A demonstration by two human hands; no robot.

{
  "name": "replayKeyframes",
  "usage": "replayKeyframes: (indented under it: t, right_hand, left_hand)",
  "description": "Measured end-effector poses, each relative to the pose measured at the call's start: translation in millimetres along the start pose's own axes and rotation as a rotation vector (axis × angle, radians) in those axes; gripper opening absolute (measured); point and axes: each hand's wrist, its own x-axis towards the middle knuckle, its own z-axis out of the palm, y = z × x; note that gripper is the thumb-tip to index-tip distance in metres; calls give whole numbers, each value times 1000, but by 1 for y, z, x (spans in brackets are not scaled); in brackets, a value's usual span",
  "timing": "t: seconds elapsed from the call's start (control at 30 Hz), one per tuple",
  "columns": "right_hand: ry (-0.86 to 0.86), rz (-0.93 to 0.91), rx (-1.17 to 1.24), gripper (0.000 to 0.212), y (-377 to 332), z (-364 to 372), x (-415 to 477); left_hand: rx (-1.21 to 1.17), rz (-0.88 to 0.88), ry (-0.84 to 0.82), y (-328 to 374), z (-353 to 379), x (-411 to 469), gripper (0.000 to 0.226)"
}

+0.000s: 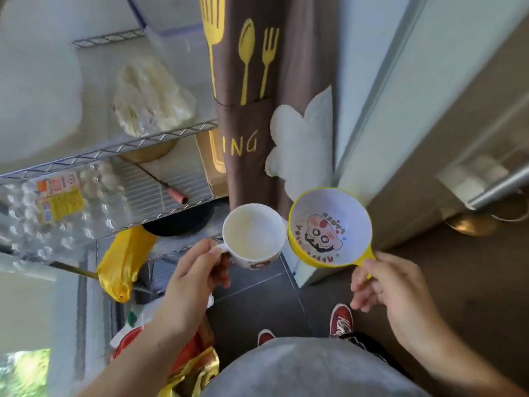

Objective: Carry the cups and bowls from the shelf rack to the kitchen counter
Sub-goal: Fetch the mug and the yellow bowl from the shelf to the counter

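The wire shelf rack [114,150] fills the left of the frame, its tiers holding an egg carton [54,213] and a bagged bundle, with a brown utensil-print curtain [252,96] hanging at centre top. You have both task items off the rack already, held side by side at centre frame, rims nearly touching. Your left hand [194,279] is closed on the handle of the white mug [253,234], keeping it upright. Your right hand [398,293] pinches the short handle of the yellow cartoon bowl [329,227] (tilted toward you, so its printed inside shows). No table is in view; the carry likely lies ahead.
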Motion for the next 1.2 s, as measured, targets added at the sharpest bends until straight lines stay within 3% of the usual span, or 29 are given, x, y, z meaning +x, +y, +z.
replayKeyframes:
  t: [0.33, 0.67, 0.9, 1.2]
  right_hand:
    - [375, 175, 107, 44, 44, -116, -66]
    - [814, 355, 266, 35, 96, -265, -140]
    - [962, 443, 334, 36, 138, -386, -164]
    - [1036, 434, 318, 34, 141, -510, -148]
  left_hand:
    - [73, -108, -401, -19, 127, 17, 27]
    - [110, -228, -615, -27, 333, 9, 18]
    - [211, -157, -758, -39, 494, -6, 46]
    - [295, -109, -803, -40, 612, -2, 27]
